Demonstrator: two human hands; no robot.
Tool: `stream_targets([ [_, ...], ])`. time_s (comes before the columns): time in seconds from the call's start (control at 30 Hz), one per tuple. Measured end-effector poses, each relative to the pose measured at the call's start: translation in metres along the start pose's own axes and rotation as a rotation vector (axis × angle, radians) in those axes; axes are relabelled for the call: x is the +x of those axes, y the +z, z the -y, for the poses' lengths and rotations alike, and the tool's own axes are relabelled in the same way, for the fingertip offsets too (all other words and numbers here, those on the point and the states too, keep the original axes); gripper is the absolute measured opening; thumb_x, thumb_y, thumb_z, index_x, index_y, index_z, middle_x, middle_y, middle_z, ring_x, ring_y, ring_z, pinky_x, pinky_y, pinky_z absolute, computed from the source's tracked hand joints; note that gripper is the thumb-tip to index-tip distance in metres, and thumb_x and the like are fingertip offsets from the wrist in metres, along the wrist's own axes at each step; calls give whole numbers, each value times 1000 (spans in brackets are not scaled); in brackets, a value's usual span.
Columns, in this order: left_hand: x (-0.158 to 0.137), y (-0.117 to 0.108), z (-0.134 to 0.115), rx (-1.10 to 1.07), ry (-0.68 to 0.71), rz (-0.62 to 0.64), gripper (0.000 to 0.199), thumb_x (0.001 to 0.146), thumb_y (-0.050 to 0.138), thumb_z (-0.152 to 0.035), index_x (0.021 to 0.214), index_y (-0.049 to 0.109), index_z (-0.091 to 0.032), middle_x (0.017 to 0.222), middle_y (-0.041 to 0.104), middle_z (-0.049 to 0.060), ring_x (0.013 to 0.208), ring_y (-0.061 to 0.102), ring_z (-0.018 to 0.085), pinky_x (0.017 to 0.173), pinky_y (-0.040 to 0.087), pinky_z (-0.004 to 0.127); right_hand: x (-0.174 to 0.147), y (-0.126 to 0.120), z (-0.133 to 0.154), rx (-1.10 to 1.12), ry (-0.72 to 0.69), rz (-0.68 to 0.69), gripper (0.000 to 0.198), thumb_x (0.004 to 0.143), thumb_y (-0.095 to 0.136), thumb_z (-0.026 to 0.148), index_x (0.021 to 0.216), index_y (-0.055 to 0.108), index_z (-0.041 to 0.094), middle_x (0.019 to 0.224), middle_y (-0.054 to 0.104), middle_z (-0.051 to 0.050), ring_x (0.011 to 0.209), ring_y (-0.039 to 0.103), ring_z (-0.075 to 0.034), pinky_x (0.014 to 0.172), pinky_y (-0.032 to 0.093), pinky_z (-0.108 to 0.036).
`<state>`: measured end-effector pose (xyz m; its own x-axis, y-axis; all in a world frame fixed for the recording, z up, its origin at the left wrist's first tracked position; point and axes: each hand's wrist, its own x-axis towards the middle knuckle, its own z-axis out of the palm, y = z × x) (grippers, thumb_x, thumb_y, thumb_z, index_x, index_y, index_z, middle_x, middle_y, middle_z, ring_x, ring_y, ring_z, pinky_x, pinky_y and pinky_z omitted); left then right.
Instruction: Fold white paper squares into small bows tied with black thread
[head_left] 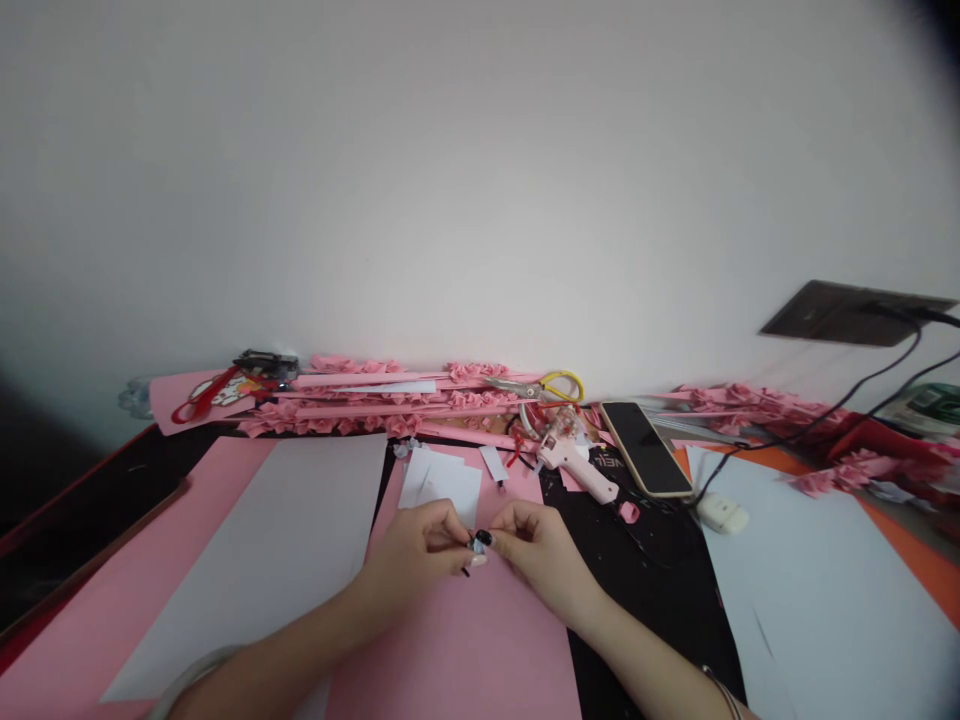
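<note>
My left hand (411,555) is closed in a pinch on a small pale bluish-white piece (478,546), too small to name. A thin dark tip pokes out below the left fingers. My right hand (541,558) pinches at the same piece from the right side, its fingertips almost touching the left ones. Both hands are just above a pink paper sheet (480,650). Small white paper pieces (450,483) lie right behind the fingers. A pale pink glue gun (577,468) rests to the right behind my right hand.
Pink paper flowers on stems (352,415) line the wall, with yellow-handled scissors (536,388) on them. A phone (646,450) and a white case (722,513) lie at right. White sheets (262,560) flank the pink one. Black cables (862,385) run from a wall socket (840,312).
</note>
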<state>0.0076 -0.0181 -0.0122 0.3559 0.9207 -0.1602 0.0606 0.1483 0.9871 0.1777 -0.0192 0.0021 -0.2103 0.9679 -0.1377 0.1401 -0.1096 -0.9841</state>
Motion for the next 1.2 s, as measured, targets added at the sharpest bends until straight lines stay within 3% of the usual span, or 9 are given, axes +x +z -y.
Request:
stream_targets([
  [0.47,0,0,1,-26,-16,38,19,62,69,-15,61,50,-16,65,66,-1,58,60,12,56,44,23,-1,-4,3,139,183,94,34,63,72,39,58,48,16,37,36,11,32,21,-2,35,11,-19],
  [0.9,-1,3,-1,-68,-16,99,18,59,71,-10,59,53,-15,63,65,-2,56,61,11,54,45,22,1,-14,5,334,348,315,35,58,77,37,57,51,14,37,33,11,34,17,-1,35,5,-19],
  [1.03,1,1,3,-152,-11,121,22,59,73,-11,61,51,-15,69,67,0,58,61,11,56,46,23,1,-16,4,445,325,371,33,66,73,34,60,47,15,40,24,13,36,11,-1,36,4,-19],
  [1.2,4,-3,3,-157,3,77,24,60,74,-14,68,51,-15,67,65,0,57,59,10,55,46,23,3,-13,1,517,203,310,25,73,68,31,71,49,16,45,28,12,36,12,-1,34,7,-17],
])
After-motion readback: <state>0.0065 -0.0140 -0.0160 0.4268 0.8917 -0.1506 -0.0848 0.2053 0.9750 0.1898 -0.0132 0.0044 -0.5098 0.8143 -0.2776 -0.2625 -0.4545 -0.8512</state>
